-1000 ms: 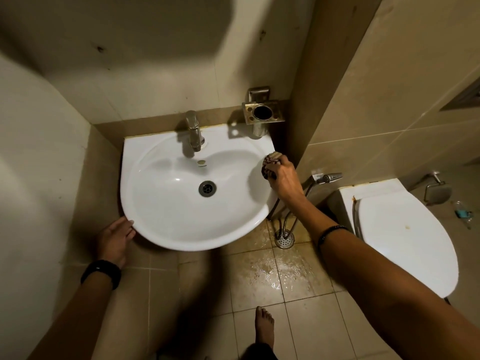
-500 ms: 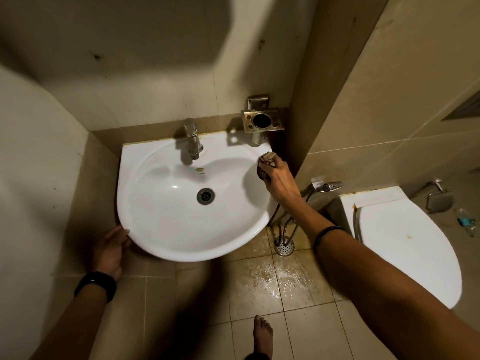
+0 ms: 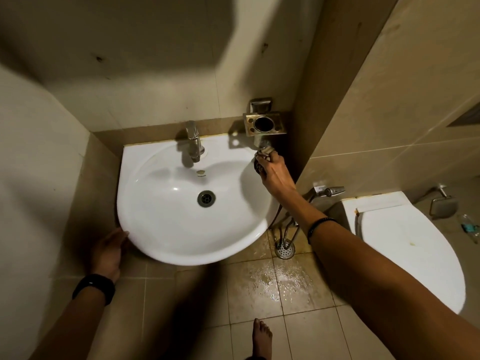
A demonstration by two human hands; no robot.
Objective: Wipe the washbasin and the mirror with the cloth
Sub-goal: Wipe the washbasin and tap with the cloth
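A white washbasin (image 3: 166,224) hangs in the wall corner, with a chrome tap (image 3: 193,141) at its back and a drain (image 3: 206,198) in the bowl. My right hand (image 3: 275,174) is closed around a small dark bunched cloth (image 3: 262,158) and presses it on the basin's back right rim, just under a metal holder. My left hand (image 3: 109,252) rests flat against the basin's front left edge, fingers together, holding nothing. No mirror is in view.
A metal tumbler holder (image 3: 265,123) is fixed to the wall above the basin's right corner. A spray hose (image 3: 330,190) hangs right of the basin, a white toilet (image 3: 405,245) beyond it. The tiled floor (image 3: 272,284) is wet around a floor drain (image 3: 284,249). My bare foot (image 3: 261,336) stands below.
My right hand has slid the cloth along the right rim toward the back corner, under the holder. The left hand stays on the front left edge. The view has tilted slightly.
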